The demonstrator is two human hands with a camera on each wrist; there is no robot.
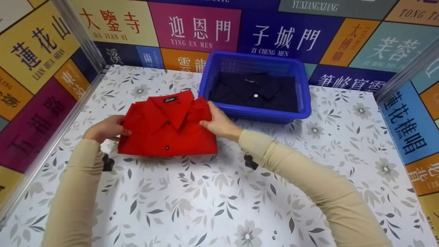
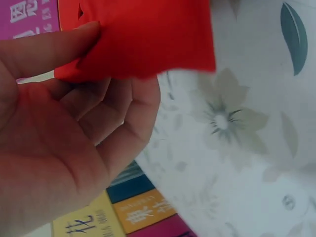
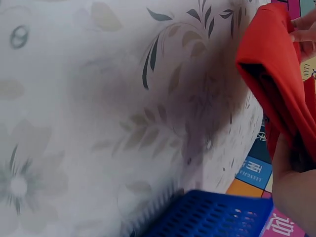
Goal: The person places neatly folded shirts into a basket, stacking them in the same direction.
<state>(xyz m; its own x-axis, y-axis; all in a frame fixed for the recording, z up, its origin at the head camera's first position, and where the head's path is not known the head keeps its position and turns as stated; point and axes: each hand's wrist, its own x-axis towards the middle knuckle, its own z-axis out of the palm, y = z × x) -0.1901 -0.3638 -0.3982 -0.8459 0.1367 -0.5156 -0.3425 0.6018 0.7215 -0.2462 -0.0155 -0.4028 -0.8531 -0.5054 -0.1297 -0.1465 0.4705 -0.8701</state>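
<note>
A folded red shirt point(image 1: 147, 133) with collar and dark buttons is held up over the table by both hands, its front facing up. My left hand point(image 1: 109, 129) pinches its left side, thumb on top and fingers beneath, as the left wrist view shows on the red cloth point(image 2: 148, 39). On the opposite side my right hand point(image 1: 221, 121) grips the shirt near the shoulder, thumb on the front. In the right wrist view the folded layers of the shirt point(image 3: 276, 74) hang clear of the table, and the right hand point(image 3: 296, 197) is partly cut off.
A blue plastic basket point(image 1: 307, 92) stands behind and right of the red shirt, against the back wall. Inside it lies a folded dark navy shirt point(image 1: 233, 91). The table is covered with a floral cloth point(image 1: 192, 202). Colourful lettered panels point(image 1: 197, 25) wall the back and sides.
</note>
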